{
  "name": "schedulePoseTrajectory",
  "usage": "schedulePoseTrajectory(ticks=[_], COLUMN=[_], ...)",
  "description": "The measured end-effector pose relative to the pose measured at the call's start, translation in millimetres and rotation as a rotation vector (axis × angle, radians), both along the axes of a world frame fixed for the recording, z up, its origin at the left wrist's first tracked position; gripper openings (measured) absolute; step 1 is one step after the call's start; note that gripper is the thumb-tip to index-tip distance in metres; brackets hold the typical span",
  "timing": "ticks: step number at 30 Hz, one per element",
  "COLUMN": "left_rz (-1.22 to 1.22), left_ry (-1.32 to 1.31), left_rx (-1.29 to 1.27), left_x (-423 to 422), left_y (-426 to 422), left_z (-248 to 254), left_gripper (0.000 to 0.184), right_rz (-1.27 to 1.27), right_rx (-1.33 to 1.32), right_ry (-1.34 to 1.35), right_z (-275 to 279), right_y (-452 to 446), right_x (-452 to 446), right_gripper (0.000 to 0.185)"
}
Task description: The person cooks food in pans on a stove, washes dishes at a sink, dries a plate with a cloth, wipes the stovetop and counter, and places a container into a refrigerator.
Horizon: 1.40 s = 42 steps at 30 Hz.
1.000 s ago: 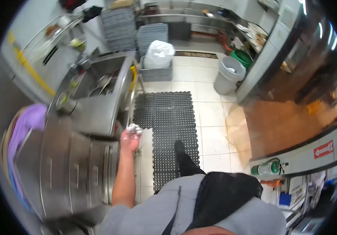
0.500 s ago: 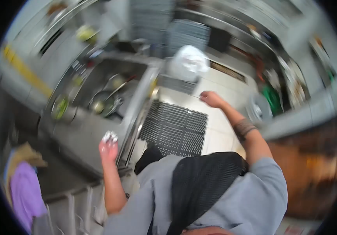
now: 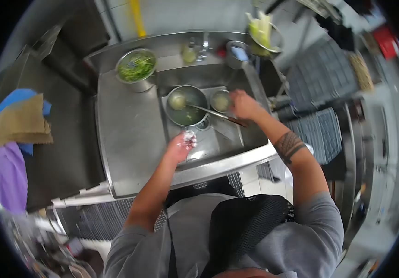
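Observation:
My left hand hovers over the front of the sink, palm partly up. Its fingers are loosely bent and apart, coated with something white, and nothing is in them. My right hand is at the right rim of a small round bowl; its fingers are blurred, so I cannot tell whether they grip it. Left of that bowl, a larger metal bowl holds cloudy liquid. A ladle rests across it, its scoop inside and its brown handle pointing right. Both bowls are in the sink basin.
On the left drainboard stands a metal pot of cut greens. Behind the basin are a faucet, a metal container and a pot with pale green stalks. Grey crates stand right; a purple cloth hangs left.
The view has turned left to face the sink straight on. My right hand has come from over the floor to the small bowl. My left hand has moved from over the drainboard to the basin.

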<state>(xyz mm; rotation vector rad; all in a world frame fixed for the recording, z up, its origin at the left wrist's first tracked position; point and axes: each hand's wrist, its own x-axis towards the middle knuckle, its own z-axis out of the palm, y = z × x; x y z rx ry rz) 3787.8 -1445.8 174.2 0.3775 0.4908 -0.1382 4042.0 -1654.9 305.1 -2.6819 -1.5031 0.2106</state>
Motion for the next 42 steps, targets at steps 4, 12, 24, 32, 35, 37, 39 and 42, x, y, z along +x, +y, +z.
schedulePoseTrajectory(ticks=[4, 12, 24, 32, 35, 37, 39, 42], left_rz=[0.17, 0.253, 0.583, 0.713, 0.652, 0.567, 0.664, 0.893], left_ry=[0.01, 0.154, 0.212, 0.267, 0.353, 0.51, 0.414, 0.088], left_rx=[0.072, 0.266, 0.286, 0.171, 0.416, 0.568, 0.565, 0.279], left_x=[17.6, 90.5, 295.8, 269.5, 280.9, 291.0, 301.1, 304.1], left_y=[-10.6, -17.1, 18.4, 21.5, 14.8, -1.3, -0.9, 39.1], left_z=[-12.5, -24.8, -20.9, 52.3, 45.5, 75.1, 55.0, 29.7], left_gripper=[0.016, 0.019, 0.027, 0.047, 0.039, 0.031, 0.029, 0.026], right_rz=[-0.094, -0.149, 0.013, -0.431, -0.402, -0.508, -0.644, -0.495], right_rx=[0.055, -0.124, 0.553, 0.705, 0.668, 0.66, 0.713, 0.738], right_ry=[-0.205, -0.284, 0.824, 1.648, 1.63, 1.646, 2.203, 2.274], right_z=[-38.8, -154.1, -97.5, -114.4, -112.6, -125.8, -164.6, -121.1], right_y=[132.2, 193.4, 156.4, 187.9, 191.8, 196.2, 199.1, 185.7], right_x=[123.2, 191.9, 85.8, 62.2, 72.6, 93.7, 112.1, 74.2], right_gripper=[0.038, 0.059, 0.057, 0.051, 0.052, 0.05, 0.048, 0.039])
